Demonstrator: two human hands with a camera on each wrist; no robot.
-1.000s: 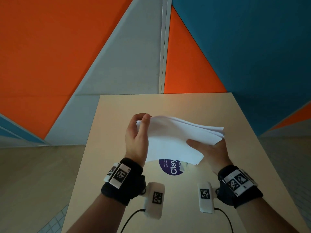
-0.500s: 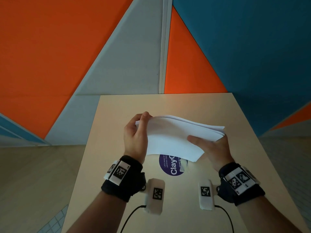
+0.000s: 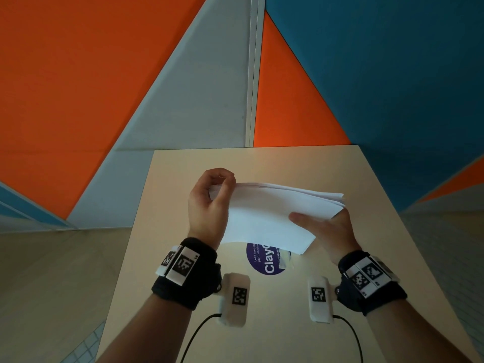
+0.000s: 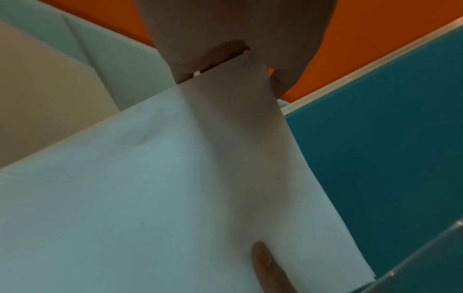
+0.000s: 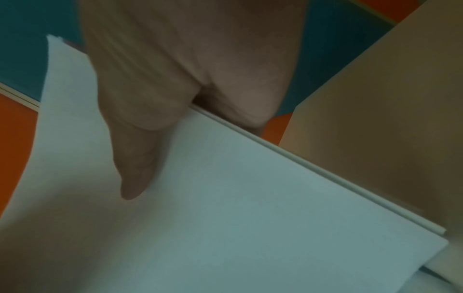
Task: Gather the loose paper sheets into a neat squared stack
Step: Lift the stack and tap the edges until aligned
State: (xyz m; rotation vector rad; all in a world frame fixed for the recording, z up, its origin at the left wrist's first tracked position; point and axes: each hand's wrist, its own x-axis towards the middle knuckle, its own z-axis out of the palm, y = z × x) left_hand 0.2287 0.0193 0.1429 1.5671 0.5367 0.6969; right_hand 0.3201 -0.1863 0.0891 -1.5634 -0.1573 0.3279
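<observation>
The bundle of white paper sheets [image 3: 272, 213] was held up in the air above the beige table [image 3: 366, 247], not lying on it. It was held between the two hands, with its long side running across from left to right. The left hand [image 3: 209, 205] was at the left end of the bundle, with the thumb and fingers curled round the far left corner in a pinch. The right hand [image 3: 324, 231] was at the right end, with the thumb laid flat on top of the sheets and the other fingers hidden under them, so the bundle was gripped there too. Both hands were touching the paper, so neither was nearer than the other.

The edges were not lined up. At the right end of the bundle the sheets were fanned out a little, and the near right corner hung down lower than the rest. In the right wrist view a thin step could be seen along one edge of the sheets [image 5: 250, 198]. It was judged that the edges would next need to be tapped down on the table under the bundle to make them even.

One bundle was counted; the sheets in it were too thin to be counted. Two hands were counted. One round purple sticker [image 3: 264, 263] was seen on the table, partly hidden under the bundle.
</observation>
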